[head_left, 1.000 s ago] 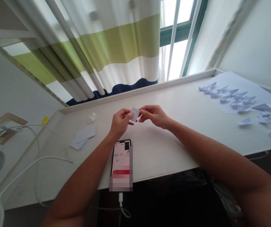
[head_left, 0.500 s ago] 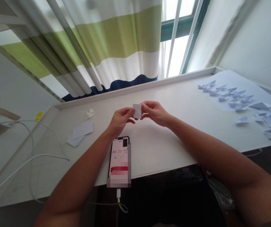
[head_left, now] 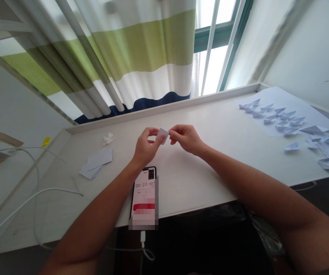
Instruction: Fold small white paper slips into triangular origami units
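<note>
A small folded piece of white paper [head_left: 161, 134] is held up over the middle of the table, tilted a little. My left hand [head_left: 147, 146] grips it from the left, thumb across its front. At the paper's right edge, my right hand [head_left: 186, 137] pinches a corner between thumb and index finger. Below my left wrist a phone [head_left: 144, 191] lies on the table with a running timer on its screen, its lower part blurred. To the left rests a small stack of white paper sheets [head_left: 99, 159].
Several folded paper boats [head_left: 280, 116] stand at the right, some on a large white sheet [head_left: 307, 105]. A crumpled tissue [head_left: 108, 139] lies at the left. White cables [head_left: 58, 190] cross the left side. A raised rim [head_left: 164, 108] borders the table's back, before a striped curtain [head_left: 147, 49].
The folded paper has tilted and shifted slightly left. My left thumb now lies across its front, and my right fingers have moved to its right corner. The timer has advanced.
</note>
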A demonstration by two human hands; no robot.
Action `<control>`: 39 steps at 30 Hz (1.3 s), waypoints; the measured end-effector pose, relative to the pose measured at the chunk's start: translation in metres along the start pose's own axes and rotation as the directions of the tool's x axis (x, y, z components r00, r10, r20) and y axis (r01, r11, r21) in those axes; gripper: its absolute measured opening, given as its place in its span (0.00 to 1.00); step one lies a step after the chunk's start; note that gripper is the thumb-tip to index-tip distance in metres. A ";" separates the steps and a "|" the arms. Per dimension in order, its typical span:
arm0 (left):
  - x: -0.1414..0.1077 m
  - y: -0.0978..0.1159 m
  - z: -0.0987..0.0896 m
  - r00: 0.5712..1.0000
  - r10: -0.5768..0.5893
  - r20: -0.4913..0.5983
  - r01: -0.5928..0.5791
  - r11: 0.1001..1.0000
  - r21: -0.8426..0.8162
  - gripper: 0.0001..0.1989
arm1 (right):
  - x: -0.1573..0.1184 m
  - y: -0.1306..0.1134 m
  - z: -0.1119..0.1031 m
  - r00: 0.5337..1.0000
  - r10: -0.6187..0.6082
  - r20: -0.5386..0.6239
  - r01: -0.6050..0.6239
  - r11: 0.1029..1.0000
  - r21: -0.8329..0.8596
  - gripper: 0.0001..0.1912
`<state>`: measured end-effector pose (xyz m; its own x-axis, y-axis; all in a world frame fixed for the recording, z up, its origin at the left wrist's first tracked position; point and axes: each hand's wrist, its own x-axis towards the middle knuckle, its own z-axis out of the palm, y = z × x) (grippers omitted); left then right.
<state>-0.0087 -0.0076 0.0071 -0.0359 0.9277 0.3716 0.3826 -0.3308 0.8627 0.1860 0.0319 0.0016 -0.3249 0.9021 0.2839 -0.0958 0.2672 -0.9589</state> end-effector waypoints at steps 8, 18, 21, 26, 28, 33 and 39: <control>-0.003 0.002 0.000 0.987 0.033 0.158 -0.035 0.999 0.011 0.22 | -0.002 -0.003 0.004 0.999 -0.041 -0.004 0.040 0.997 -0.062 0.11; 0.002 -0.003 0.001 0.979 -0.109 0.173 0.156 0.945 -0.286 0.18 | 0.000 -0.005 -0.003 0.995 -0.019 -0.101 0.007 0.993 -0.122 0.06; 0.002 -0.003 0.001 0.973 -0.137 0.183 0.190 0.929 -0.318 0.17 | 0.001 -0.004 -0.003 0.993 -0.014 -0.117 -0.003 0.990 -0.142 0.07; 0.001 -0.002 0.001 0.968 -0.149 0.204 0.209 0.926 -0.316 0.17 | 0.001 -0.005 -0.003 0.992 0.005 -0.130 -0.028 0.985 -0.171 0.08; 0.000 -0.001 0.001 0.961 -0.152 0.232 0.220 0.928 -0.302 0.17 | 0.001 -0.006 -0.003 0.990 0.008 -0.138 -0.032 0.984 -0.177 0.09; 0.000 -0.003 0.002 0.962 -0.121 0.243 0.181 0.953 -0.242 0.18 | 0.002 -0.006 -0.003 0.989 0.027 -0.148 -0.054 0.982 -0.182 0.10; 0.001 -0.012 0.003 0.970 -0.059 0.235 0.113 0.969 -0.222 0.23 | -0.001 -0.006 0.000 0.999 0.030 -0.041 -0.033 0.996 -0.085 0.08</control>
<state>-0.0109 -0.0022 -0.0042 0.1593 0.9604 0.2286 0.1617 -0.2539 0.9536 0.1870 0.0290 0.0073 -0.2891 0.9228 0.2547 -0.0046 0.2648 -0.9643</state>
